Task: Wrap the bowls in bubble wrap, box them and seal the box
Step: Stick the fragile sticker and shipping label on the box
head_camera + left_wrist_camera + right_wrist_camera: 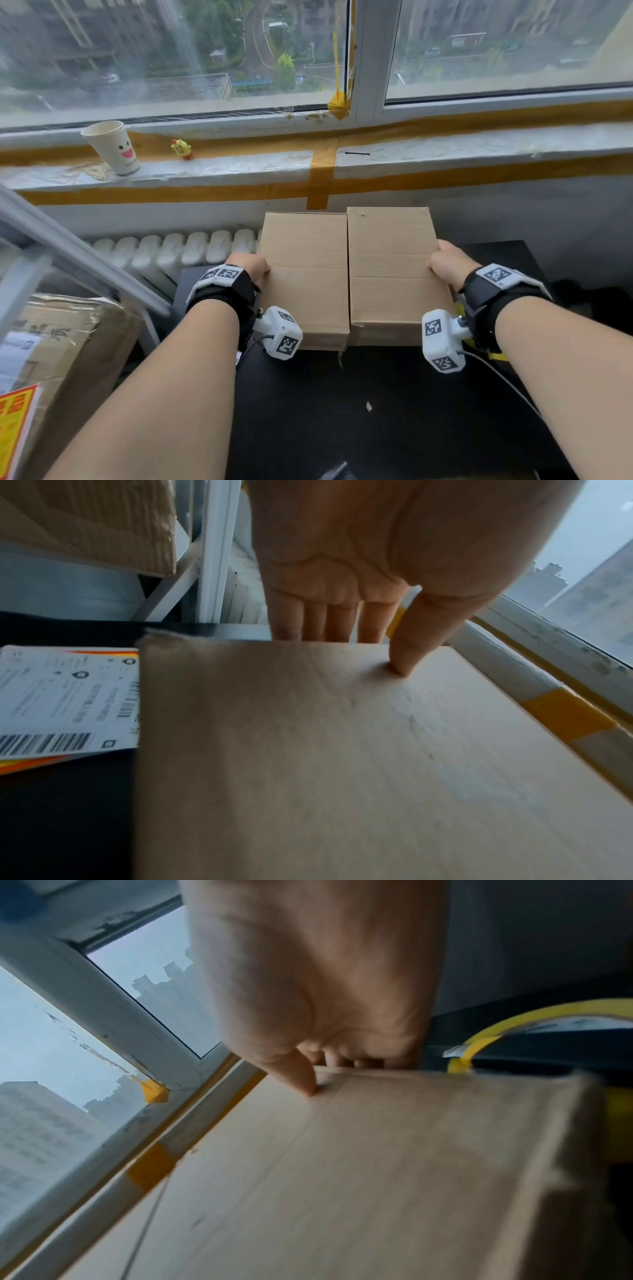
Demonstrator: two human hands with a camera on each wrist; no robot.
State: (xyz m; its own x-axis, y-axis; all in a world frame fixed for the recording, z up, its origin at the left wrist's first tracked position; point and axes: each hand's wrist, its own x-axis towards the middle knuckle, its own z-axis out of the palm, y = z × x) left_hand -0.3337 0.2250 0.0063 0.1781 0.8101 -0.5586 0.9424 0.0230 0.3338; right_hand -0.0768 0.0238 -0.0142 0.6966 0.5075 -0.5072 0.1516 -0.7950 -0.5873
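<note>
A brown cardboard box [387,274] stands on the black table [376,418] with both top flaps folded down and meeting at a bare seam in the middle. My left hand [251,265] grips the box's left edge: its thumb [411,653] presses on the flap [342,750] and its fingers [308,620] reach down the side. My right hand [445,262] grips the right edge the same way, thumb [301,1080] on top of the box [377,1164]. No bowls or bubble wrap show.
A yellow tape roll [486,1031] lies just right of the box. A paper cup [113,147] and a small yellow toy [181,149] stand on the taped window sill. A radiator [171,246], a metal rack [68,250] and a labelled parcel [51,342] stand to the left.
</note>
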